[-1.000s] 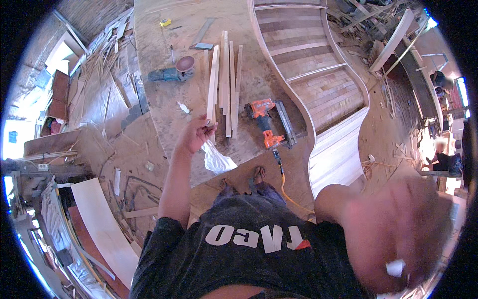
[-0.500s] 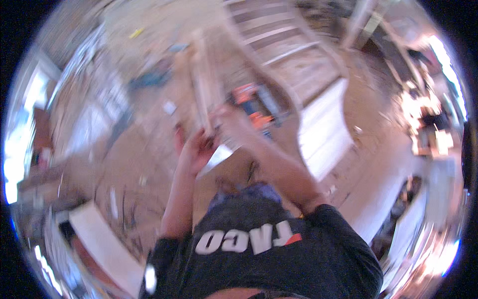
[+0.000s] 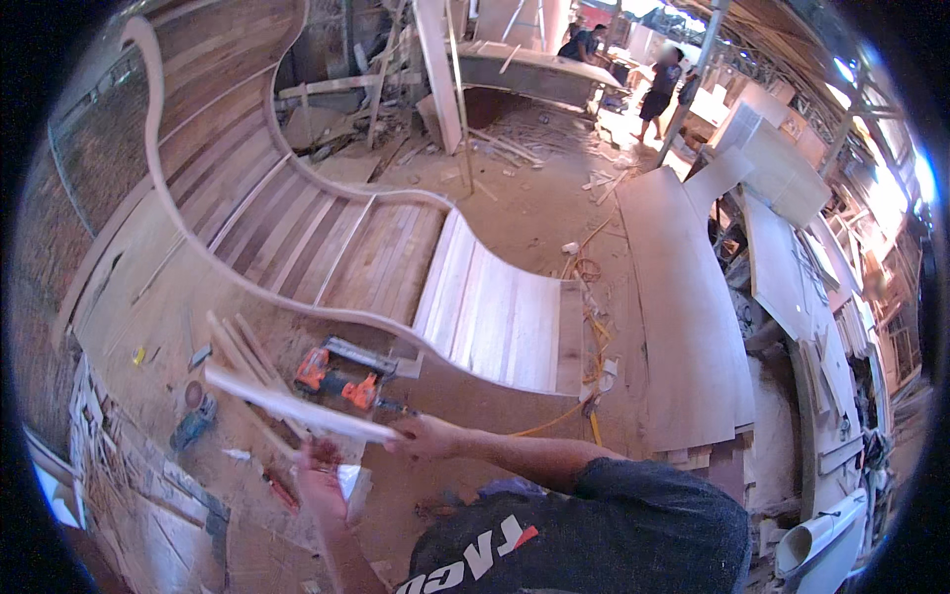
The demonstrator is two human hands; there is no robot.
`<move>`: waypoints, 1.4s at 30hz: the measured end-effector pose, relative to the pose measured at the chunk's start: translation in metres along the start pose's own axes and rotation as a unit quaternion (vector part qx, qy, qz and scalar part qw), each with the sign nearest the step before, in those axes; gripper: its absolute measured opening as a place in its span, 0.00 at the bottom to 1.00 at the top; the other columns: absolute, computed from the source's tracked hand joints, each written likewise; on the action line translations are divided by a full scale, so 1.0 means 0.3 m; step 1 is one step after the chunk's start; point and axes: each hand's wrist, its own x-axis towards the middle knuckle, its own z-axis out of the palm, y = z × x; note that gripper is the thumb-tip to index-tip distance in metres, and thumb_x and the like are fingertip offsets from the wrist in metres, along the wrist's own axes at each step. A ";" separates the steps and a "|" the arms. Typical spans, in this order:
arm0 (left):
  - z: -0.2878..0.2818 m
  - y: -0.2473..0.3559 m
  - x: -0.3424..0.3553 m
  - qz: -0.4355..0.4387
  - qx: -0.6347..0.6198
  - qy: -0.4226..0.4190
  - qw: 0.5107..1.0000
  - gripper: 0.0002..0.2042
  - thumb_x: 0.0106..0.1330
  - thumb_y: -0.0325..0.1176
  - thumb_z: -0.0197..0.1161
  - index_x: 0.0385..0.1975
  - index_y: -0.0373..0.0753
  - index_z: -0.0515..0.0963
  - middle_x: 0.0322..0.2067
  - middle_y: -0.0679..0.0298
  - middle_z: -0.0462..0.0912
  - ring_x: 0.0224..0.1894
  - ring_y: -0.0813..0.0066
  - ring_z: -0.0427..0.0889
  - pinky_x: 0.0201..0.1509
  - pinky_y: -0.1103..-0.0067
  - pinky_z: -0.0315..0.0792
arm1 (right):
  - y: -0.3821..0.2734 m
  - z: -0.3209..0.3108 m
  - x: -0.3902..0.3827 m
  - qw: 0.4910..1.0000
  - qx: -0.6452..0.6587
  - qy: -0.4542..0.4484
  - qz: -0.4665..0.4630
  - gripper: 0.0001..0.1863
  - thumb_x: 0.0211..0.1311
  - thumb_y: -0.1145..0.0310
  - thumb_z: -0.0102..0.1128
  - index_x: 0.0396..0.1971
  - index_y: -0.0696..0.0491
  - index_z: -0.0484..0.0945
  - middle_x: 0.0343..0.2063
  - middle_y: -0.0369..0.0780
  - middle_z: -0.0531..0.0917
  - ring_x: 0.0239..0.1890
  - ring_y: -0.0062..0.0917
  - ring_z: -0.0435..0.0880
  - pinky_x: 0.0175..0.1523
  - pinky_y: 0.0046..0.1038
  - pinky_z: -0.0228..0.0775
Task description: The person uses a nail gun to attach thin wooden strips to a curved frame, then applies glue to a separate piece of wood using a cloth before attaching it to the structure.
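Note:
A pale wooden strip (image 3: 297, 406) slants over the floor in front of me. My right hand (image 3: 426, 438) is closed round its near right end. Just below that end is my left hand (image 3: 322, 480), its fingers bent and blurred, so whether it grips anything is unclear. Beyond the strip lies an orange and black nail gun (image 3: 341, 381). A blue-green angle grinder (image 3: 193, 424) rests on the floor to the left. Several thin wooden sticks (image 3: 242, 348) lie partly under the held strip.
A large S-curved slatted wooden panel (image 3: 307, 233) stretches across the far side. Plywood sheets (image 3: 683, 317) lean and lie at right, near a yellow hose (image 3: 594, 346). Scrap wood (image 3: 148, 495) covers the lower left. Two people (image 3: 658, 89) are far back.
My view has swung to the right and up, bringing the whole curved panel and the far workshop into sight. The strip now points left instead of straight ahead.

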 end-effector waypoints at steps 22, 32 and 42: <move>0.757 -0.041 -0.277 0.108 -0.199 0.133 0.965 0.20 0.80 0.54 0.49 0.52 0.43 0.74 0.27 0.72 0.73 0.27 0.80 0.72 0.32 0.81 0.71 | 0.503 -0.285 -0.917 0.909 0.380 -0.138 0.106 0.23 0.76 0.55 0.59 0.62 0.55 0.79 0.41 0.35 0.84 0.37 0.20 0.84 0.46 0.27 0.80; 0.474 0.037 -0.158 0.093 -0.258 0.114 0.955 0.21 0.80 0.51 0.49 0.54 0.39 0.75 0.29 0.69 0.74 0.29 0.76 0.73 0.34 0.79 0.71 | 0.453 -0.100 -0.942 0.821 0.569 -0.052 -0.004 0.24 0.74 0.62 0.63 0.63 0.58 0.77 0.46 0.35 0.85 0.46 0.19 0.83 0.55 0.27 0.78; 0.265 0.228 -0.166 0.057 -0.339 0.124 0.931 0.20 0.81 0.50 0.46 0.40 0.36 0.72 0.29 0.63 0.70 0.30 0.72 0.72 0.37 0.77 0.72 | 0.256 0.121 -0.816 0.811 0.579 -0.007 -0.081 0.20 0.71 0.70 0.63 0.59 0.64 0.78 0.41 0.41 0.86 0.43 0.24 0.84 0.58 0.32 0.75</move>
